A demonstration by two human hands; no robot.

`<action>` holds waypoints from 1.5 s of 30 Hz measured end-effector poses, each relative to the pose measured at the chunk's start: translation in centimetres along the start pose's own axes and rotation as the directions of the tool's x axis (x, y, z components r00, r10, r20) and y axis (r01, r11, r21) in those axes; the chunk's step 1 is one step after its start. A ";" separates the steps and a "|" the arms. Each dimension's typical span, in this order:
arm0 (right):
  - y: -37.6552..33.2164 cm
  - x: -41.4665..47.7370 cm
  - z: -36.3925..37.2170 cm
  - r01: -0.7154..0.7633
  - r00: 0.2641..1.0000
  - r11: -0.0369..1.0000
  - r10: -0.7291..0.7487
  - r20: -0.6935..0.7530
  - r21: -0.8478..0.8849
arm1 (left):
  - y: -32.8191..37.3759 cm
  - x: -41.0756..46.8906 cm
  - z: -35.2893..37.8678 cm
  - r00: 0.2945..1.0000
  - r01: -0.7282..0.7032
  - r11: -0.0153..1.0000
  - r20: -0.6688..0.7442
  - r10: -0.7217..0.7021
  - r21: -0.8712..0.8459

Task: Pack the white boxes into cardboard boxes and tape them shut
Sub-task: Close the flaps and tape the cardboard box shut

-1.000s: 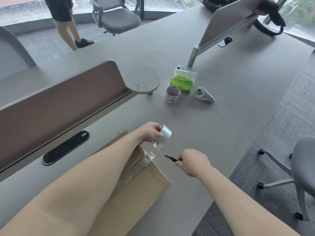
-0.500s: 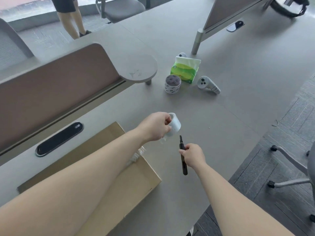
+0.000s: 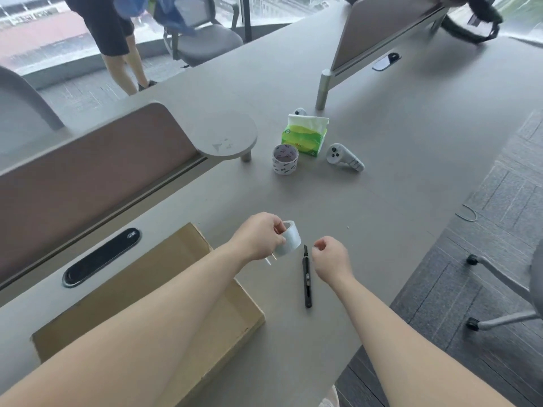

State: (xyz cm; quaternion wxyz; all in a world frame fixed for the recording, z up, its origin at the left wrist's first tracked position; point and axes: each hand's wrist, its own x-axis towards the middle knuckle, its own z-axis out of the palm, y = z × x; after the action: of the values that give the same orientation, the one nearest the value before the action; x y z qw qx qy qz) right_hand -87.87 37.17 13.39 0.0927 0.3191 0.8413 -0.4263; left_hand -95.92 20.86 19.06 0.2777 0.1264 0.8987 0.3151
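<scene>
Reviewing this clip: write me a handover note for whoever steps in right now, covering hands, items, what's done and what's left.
Left hand: holds the roll of clear tape above the grey table.
Right hand: loosely curled, nothing in its grip, beside the slim black utility knife lying on the table.
Flat brown cardboard box: top closed flat, under the left forearm; its seam is hidden.
Done: box closed. Left: check the seam's tape; no white boxes are in view.
</scene>
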 end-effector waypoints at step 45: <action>-19.2 8.1 -1.3 0.402 0.832 0.916 -0.372 0.411 0.015 | 0.4 4.9 -9.8 0.883 0.168 0.916 -0.357 -0.305 -0.365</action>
State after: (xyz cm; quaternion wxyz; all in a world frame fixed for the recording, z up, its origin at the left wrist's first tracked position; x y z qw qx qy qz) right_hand -105.85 33.55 23.34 0.1885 0.0435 0.8654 -0.4623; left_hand -105.59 18.27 23.65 0.1387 -0.1012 0.8810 0.4408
